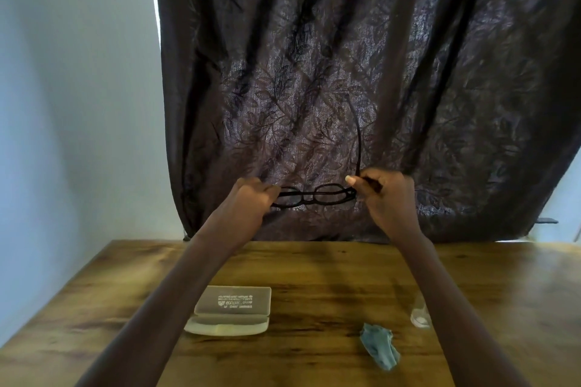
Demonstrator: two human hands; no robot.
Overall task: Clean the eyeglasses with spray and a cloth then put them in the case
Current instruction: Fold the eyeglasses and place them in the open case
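Observation:
I hold black-framed eyeglasses (pixel 314 195) up in front of the dark curtain, above the far edge of the table. My left hand (pixel 248 201) grips the left end of the frame. My right hand (pixel 383 198) pinches the right hinge, and that temple arm stands unfolded, pointing up. On the wooden table (pixel 314 276) below lies a pale translucent glasses case (pixel 232 308), open, with printed lettering on its lid. A crumpled blue cloth (pixel 379 345) lies to its right. Just beside my right forearm I can see part of a clear spray bottle (pixel 419 314).
A dark leaf-patterned curtain (pixel 345 72) hangs right behind the table's far edge. A pale wall (pixel 78 104) runs along the left side.

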